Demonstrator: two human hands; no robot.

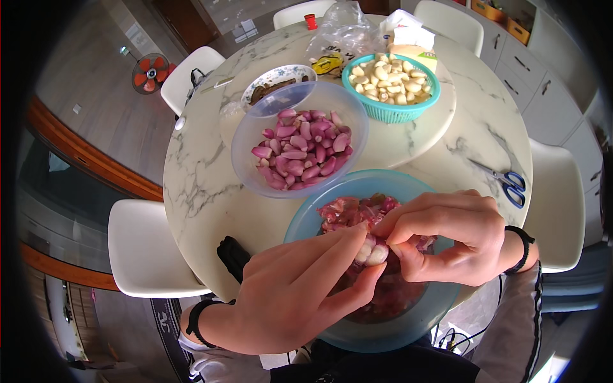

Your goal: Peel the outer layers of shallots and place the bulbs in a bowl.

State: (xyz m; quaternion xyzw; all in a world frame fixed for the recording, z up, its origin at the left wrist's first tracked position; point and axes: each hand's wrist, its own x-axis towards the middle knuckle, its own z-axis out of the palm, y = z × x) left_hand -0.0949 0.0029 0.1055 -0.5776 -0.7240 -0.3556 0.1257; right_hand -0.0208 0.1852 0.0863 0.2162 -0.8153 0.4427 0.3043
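Between both hands is a partly peeled shallot (pixel 372 253), its white cut end facing me and pink skin along its sides. My left hand (pixel 301 287) grips it between thumb and fingers. At its right side, my right hand (pixel 445 239) pinches the edge with thumb and index finger. Directly underneath stands a blue translucent bowl (pixel 306 215), holding reddish shallot skins (pixel 340 210). Peeled pink shallots (pixel 306 148) fill the base of a clear plastic bowl (pixel 244 158) just beyond. The fingers partly cover the held shallot.
A turquoise basket (pixel 397 112) of peeled garlic cloves (pixel 388 79) sits on the marble-patterned turntable (pixel 436 139). Blue-handled scissors (pixel 512 186) lie at the right. A patterned dish (pixel 282 72), a plastic bag (pixel 342 31) and a tissue pack (pixel 412 48) are farther back. A black object (pixel 232 256) lies left.
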